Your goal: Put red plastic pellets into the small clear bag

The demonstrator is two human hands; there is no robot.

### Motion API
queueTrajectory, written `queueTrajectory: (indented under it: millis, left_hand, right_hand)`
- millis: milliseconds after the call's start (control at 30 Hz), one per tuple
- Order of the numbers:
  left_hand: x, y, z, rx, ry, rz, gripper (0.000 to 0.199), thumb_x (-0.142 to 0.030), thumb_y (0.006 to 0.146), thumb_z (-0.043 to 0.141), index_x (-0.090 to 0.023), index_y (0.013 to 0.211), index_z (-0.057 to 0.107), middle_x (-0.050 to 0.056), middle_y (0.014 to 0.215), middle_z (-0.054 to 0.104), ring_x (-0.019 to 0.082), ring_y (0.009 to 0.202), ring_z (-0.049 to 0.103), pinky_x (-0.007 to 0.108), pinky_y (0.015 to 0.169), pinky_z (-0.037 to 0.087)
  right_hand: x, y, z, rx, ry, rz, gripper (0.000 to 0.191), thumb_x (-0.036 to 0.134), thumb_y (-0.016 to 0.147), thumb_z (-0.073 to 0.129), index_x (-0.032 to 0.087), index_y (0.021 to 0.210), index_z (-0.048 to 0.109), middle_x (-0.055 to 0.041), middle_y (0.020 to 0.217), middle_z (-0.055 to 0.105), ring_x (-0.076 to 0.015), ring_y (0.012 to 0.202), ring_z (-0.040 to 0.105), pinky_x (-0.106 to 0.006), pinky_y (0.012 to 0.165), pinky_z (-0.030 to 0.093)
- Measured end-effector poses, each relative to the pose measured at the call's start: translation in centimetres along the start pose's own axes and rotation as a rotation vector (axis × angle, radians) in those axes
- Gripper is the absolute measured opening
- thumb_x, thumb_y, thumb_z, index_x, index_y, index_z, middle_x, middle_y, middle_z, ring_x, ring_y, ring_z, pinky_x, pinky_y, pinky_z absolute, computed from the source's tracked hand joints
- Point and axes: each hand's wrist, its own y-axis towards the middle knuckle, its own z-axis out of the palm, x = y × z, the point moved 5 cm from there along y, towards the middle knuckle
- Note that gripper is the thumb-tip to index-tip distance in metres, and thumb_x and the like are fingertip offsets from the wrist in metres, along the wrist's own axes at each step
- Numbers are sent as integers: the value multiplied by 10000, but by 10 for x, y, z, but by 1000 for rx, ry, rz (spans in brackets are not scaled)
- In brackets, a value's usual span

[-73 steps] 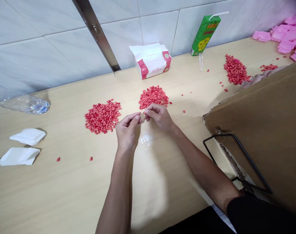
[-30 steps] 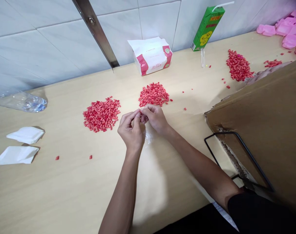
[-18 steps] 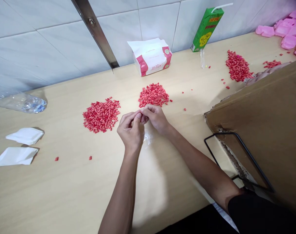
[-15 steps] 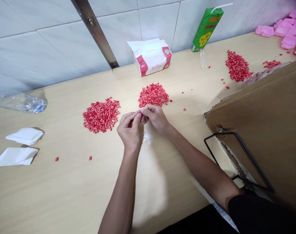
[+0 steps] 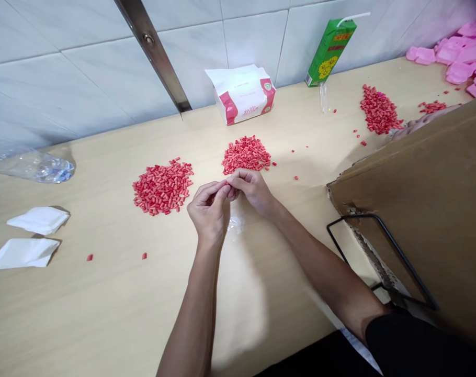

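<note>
My left hand (image 5: 210, 212) and my right hand (image 5: 253, 191) meet fingertip to fingertip above the table (image 5: 116, 309). Both are closed in a pinch. A small red piece (image 5: 227, 184) shows between the left thumb and forefinger, mostly covered by the fingers; the right fingertips press against the same spot. Just beyond the hands lies a heap of small red plastic pieces (image 5: 246, 153). A larger heap of the same red pieces (image 5: 162, 187) is to the left of my left hand. Beneath the hands rests a crumpled bit of clear plastic (image 5: 235, 225).
A tissue pack (image 5: 244, 99) and a green drink carton (image 5: 329, 52) stand by the tiled wall. At right, a cardboard box (image 5: 422, 193) with a black wire frame (image 5: 398, 251) partly hides another person's hand (image 5: 422, 121). Folded tissues (image 5: 40, 220) and a plastic bottle (image 5: 37, 165) lie left.
The whole view has shifted very slightly. My hands keep the same pinch at the same place, and a little more red shows between the fingertips.
</note>
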Motion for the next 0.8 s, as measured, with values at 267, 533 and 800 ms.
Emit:
queueTrajectory:
  millis: [267,533,800]
  left_hand:
    - [0,1,-1,10,36,38,113,-169,667,781,-207,774,781,29,809,688,137,760,655,259,694,560]
    - [4,0,-3,34,65,81,134,-161,698,782,-222,817,786,26,835,700,134,797,659,255,732,553]
    - [3,0,-2,40,82,113,90,-176,726,769,-219,804,782,20,823,705,128,794,651,257,747,537]
  right_hand:
    - [3,-1,0,36,6,-14,409,516,756,736,149,672,577,-4,593,609,-107,555,555,-245,567,468]
    - [4,-2,0,42,2,25,457,571,709,756,151,675,580,-3,598,608,-109,564,556,-253,578,489]
    - [5,-3,1,58,4,-4,415,523,753,743,147,681,582,-10,599,610,-111,557,557,-251,574,489]
